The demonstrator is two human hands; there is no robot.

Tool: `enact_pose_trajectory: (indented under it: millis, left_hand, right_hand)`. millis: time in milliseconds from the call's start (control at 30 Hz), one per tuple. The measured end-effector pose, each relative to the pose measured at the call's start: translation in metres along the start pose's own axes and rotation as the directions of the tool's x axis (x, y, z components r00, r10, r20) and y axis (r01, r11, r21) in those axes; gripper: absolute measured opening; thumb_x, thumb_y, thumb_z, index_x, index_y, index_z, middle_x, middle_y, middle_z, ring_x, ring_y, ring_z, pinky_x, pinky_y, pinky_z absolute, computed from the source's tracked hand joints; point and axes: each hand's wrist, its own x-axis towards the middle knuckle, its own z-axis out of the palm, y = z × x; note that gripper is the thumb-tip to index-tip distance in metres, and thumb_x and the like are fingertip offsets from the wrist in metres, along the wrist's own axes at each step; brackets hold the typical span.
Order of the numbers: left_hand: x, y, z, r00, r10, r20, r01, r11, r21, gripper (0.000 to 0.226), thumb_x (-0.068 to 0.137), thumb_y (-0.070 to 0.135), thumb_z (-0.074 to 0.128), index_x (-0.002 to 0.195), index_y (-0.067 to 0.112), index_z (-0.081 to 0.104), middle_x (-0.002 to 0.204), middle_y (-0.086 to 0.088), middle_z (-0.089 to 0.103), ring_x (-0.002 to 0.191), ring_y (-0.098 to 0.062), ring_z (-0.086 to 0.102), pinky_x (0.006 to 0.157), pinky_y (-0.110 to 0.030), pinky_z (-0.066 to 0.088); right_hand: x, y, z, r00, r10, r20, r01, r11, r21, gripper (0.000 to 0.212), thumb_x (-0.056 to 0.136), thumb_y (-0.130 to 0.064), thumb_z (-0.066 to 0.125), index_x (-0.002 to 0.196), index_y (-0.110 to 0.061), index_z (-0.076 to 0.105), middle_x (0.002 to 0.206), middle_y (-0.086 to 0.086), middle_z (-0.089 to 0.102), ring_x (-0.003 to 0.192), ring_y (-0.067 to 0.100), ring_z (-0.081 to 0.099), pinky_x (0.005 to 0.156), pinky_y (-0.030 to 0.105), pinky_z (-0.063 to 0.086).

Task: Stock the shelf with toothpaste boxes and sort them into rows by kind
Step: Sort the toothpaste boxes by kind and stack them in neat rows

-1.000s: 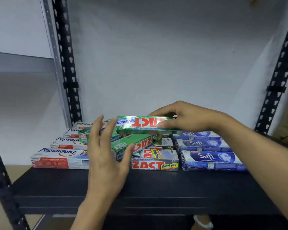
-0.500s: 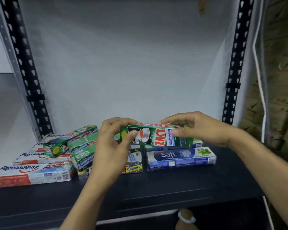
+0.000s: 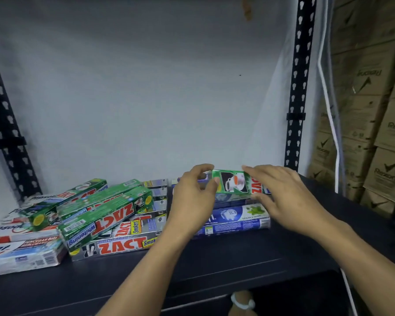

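You hold the green toothpaste box (image 3: 234, 184) level over the blue boxes (image 3: 235, 218) at the right of the shelf (image 3: 214, 265). Your left hand (image 3: 193, 197) pinches its left end between curled finger and thumb, and your right hand (image 3: 281, 195) grips its right part, fingers on top and thumb beneath. Further left lie silver boxes (image 3: 123, 244) with more green boxes (image 3: 100, 215) piled aslant on them, then white and red boxes (image 3: 23, 254); brown cartons (image 3: 374, 133) are stacked at the far right.

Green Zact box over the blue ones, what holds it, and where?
Green Zact box: left hand pinches its left end, right hand grips its right half.
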Motion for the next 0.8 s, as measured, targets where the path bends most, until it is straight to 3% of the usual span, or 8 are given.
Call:
enact_pose_trajectory:
  millis: [100,200,333,500,633,700,800]
  left_hand:
    - [0.002,-0.017,-0.003,0.980,0.112,0.166,-0.163,0.927,0.339,0.046,0.098,0.040,0.058,0.142,0.033,0.049,0.143,0.010,0.050,0.131,-0.009,0.047,0.105,-0.021,0.035]
    - [0.001,-0.035,-0.005,0.951,0.072,0.301,-0.225,0.828,0.514,0.051,0.096,0.049,0.056,0.143,0.030,0.049,0.147,0.007,0.050,0.137,-0.014,0.044,0.113,-0.029,0.035]
    - [-0.002,-0.045,-0.004,0.942,0.036,0.332,-0.227,0.798,0.558,0.047,0.098,0.057,0.047,0.134,0.029,0.058,0.136,0.010,0.060,0.125,-0.011,0.054,0.106,-0.032,0.043]
    - [-0.004,-0.047,-0.004,0.945,0.029,0.327,-0.224,0.784,0.579,0.048,0.099,0.059,0.041,0.134,0.032,0.057,0.139,0.014,0.057,0.127,-0.010,0.052,0.107,-0.036,0.043]
    - [-0.001,-0.044,-0.006,0.932,0.000,0.362,-0.223,0.787,0.575,0.046,0.099,0.057,0.042,0.137,0.034,0.054,0.142,0.016,0.053,0.129,-0.008,0.049,0.109,-0.034,0.041]
    - [0.002,-0.042,-0.009,0.921,-0.025,0.389,-0.221,0.788,0.575,0.046,0.099,0.057,0.043,0.138,0.036,0.052,0.143,0.017,0.051,0.130,-0.007,0.048,0.109,-0.033,0.041]
    - [0.009,-0.033,-0.013,0.894,-0.079,0.441,-0.223,0.775,0.591,0.045,0.098,0.057,0.046,0.139,0.039,0.051,0.144,0.018,0.049,0.129,-0.006,0.047,0.108,-0.030,0.040]
  right_hand:
    - [-0.011,0.036,0.010,0.990,0.135,0.046,-0.136,0.991,0.016,0.066,0.094,-0.027,0.065,0.153,-0.030,0.036,0.136,-0.006,0.052,0.126,0.019,0.046,0.113,0.041,0.027]
    - [-0.021,0.070,0.020,0.964,0.246,0.102,-0.253,0.966,0.054,0.064,0.095,-0.019,0.064,0.153,-0.027,0.037,0.138,0.000,0.051,0.128,0.024,0.044,0.114,0.043,0.025]
    - [-0.014,0.102,0.029,0.923,0.352,0.154,-0.356,0.934,-0.004,0.060,0.097,-0.017,0.058,0.153,-0.028,0.038,0.138,0.002,0.051,0.131,0.027,0.042,0.116,0.055,0.021]
    - [0.009,0.119,0.039,0.904,0.314,0.290,-0.327,0.945,-0.003,0.044,0.099,-0.020,0.056,0.139,-0.037,0.055,0.126,0.001,0.057,0.119,0.024,0.050,0.106,0.041,0.035]
    - [0.034,0.135,0.051,0.876,0.338,0.344,-0.358,0.934,-0.008,0.040,0.100,-0.022,0.053,0.131,-0.048,0.058,0.132,-0.006,0.060,0.125,0.022,0.047,0.112,0.056,0.025]
    - [0.047,0.137,0.051,0.839,0.371,0.399,-0.408,0.913,0.009,0.042,0.100,-0.015,0.051,0.129,-0.045,0.060,0.133,-0.007,0.060,0.122,0.018,0.048,0.106,0.047,0.029]
    - [0.068,0.140,0.049,0.793,0.378,0.478,-0.473,0.877,0.091,0.047,0.096,-0.006,0.051,0.126,-0.040,0.063,0.131,0.001,0.060,0.105,0.016,0.053,0.074,0.023,0.040]
